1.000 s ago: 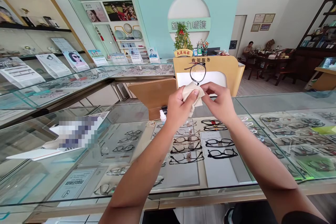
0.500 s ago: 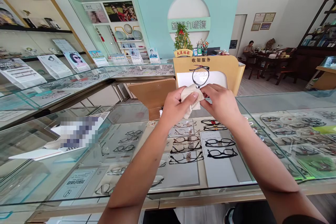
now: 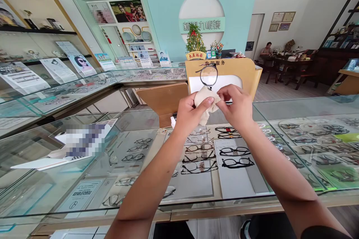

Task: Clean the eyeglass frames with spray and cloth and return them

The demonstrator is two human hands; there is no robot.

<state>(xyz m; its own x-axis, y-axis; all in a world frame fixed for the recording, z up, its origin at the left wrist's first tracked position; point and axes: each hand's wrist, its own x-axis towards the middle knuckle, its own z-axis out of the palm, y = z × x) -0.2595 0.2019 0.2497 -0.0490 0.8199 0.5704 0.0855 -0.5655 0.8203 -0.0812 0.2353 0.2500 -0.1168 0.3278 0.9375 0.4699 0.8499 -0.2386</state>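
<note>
Round dark-rimmed glasses [image 3: 209,75], upended, crumpled cream cloth [image 3: 202,98] bunched below.

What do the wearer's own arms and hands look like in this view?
Left hand and right hand: both human, bare, no gloves. No rings show on the visible fingers. No watch, cables or printed markings on either wrist or forearm. A black sleeve edges in at the bottom right, on the right arm; no sleeve shows on the left arm.
</note>
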